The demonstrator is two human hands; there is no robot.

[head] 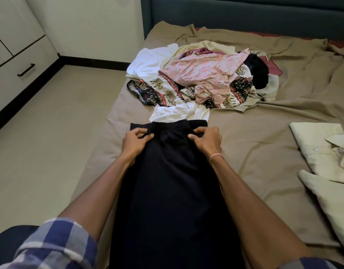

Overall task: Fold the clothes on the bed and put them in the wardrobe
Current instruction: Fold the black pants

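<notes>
A long black garment [171, 191] lies stretched on the bed towards me, its waistband at the far end. My left hand [135, 141] pinches the waistband near its left side, and my right hand [206, 141] pinches it near the right side. Just beyond the waistband lies a white garment [178, 112]. Further back sits a loose pile of clothes [202, 82]: a pink patterned piece, an elephant-print cloth, white, cream and dark pieces.
The bed has a wrinkled tan sheet [264, 133] and a dark headboard [244, 14]. A folded cream shirt [322, 150] lies at the right edge. The wardrobe with drawers and a black handle [25, 69] stands at the left across a tiled floor [50, 142].
</notes>
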